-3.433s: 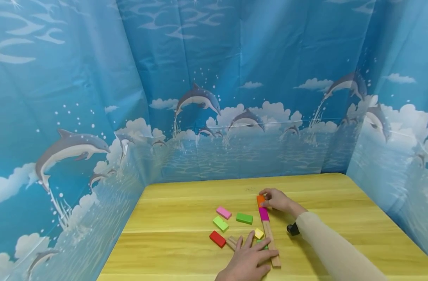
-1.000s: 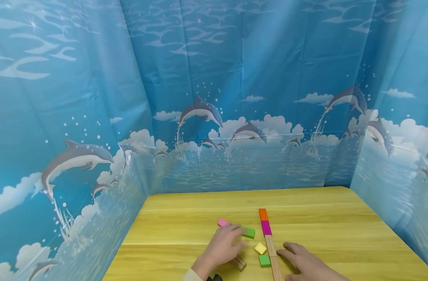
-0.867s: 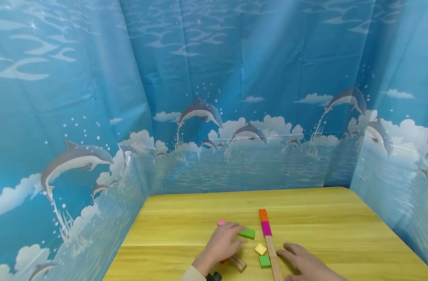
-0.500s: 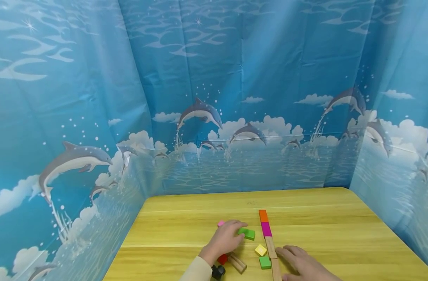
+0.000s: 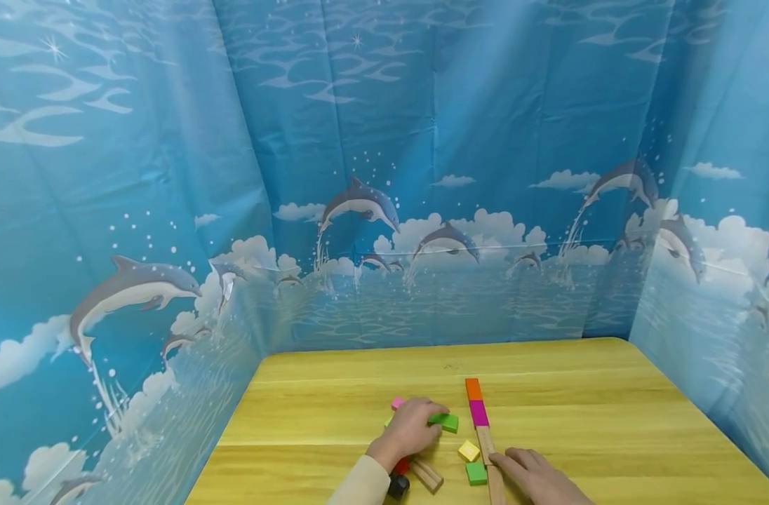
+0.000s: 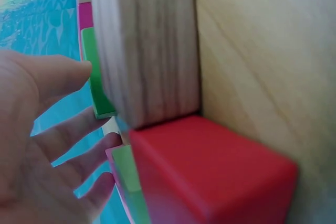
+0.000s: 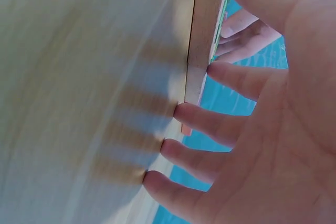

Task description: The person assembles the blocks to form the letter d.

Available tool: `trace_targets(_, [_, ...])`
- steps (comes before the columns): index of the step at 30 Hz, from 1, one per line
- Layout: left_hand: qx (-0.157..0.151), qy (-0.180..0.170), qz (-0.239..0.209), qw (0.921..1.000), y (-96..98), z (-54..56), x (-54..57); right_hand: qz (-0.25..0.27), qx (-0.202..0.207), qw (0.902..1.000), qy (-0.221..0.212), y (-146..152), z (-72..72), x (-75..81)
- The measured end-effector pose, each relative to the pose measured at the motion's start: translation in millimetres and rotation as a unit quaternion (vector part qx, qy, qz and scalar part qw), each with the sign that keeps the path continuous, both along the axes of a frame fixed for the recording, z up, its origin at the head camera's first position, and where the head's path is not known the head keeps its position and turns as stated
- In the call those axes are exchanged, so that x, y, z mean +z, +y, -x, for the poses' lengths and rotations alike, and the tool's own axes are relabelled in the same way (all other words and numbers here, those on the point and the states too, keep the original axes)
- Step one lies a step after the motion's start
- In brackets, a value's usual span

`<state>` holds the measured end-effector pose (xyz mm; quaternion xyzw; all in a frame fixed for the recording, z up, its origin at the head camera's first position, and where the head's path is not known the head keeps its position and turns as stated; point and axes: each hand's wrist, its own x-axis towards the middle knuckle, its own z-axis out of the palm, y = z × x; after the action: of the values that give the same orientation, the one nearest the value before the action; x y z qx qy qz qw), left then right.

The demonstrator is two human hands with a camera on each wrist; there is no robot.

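Note:
A row of blocks runs toward me in the head view: an orange block (image 5: 473, 389), a magenta block (image 5: 478, 413) and plain wooden blocks (image 5: 496, 484). Left of the row, my left hand (image 5: 411, 429) has thumb and index finger at opposite sides of a green block (image 5: 445, 422) lying on the table, pinching its left end. My right hand (image 5: 539, 477) lies right of the row, index fingertip against the wooden blocks. In the right wrist view, its other fingertips (image 7: 181, 109) rest on the table, fingers spread and holding nothing.
Between the left hand and the row lie a yellow block (image 5: 469, 450) and a smaller green block (image 5: 476, 473). Loose wooden pieces (image 5: 426, 474) and a red block (image 6: 215, 166) sit under the left wrist. A pink block (image 5: 398, 403) shows behind the left hand.
The orange block, earlier in the right hand, stands free at the row's far end. The right hand came back to the wooden blocks; the left hand moved over to the green block.

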<state>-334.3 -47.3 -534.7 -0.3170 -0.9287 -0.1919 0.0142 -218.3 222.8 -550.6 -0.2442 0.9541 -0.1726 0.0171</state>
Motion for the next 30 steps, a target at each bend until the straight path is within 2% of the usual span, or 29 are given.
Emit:
trace_targets(5, [0.005,0.028,0.019,0.9994,2.0,3.6,-1.0,0.02,0.009,0.9998,0.002,2.8,0.5,1.9])
trace_targets(10, [0.009,0.041,0.033,0.9986,3.7,5.7,-3.1,0.023,0.01,0.9997,0.002,3.1,0.2,1.4])
trace_targets(22, [0.015,0.05,0.056,0.997,7.1,7.9,-3.5,0.022,0.01,0.9994,0.023,2.1,-1.3,-3.2])
trace_targets(30, [0.019,0.048,0.052,0.9974,5.9,6.7,-2.9,0.022,0.004,0.9997,0.007,1.0,-1.5,-1.1])
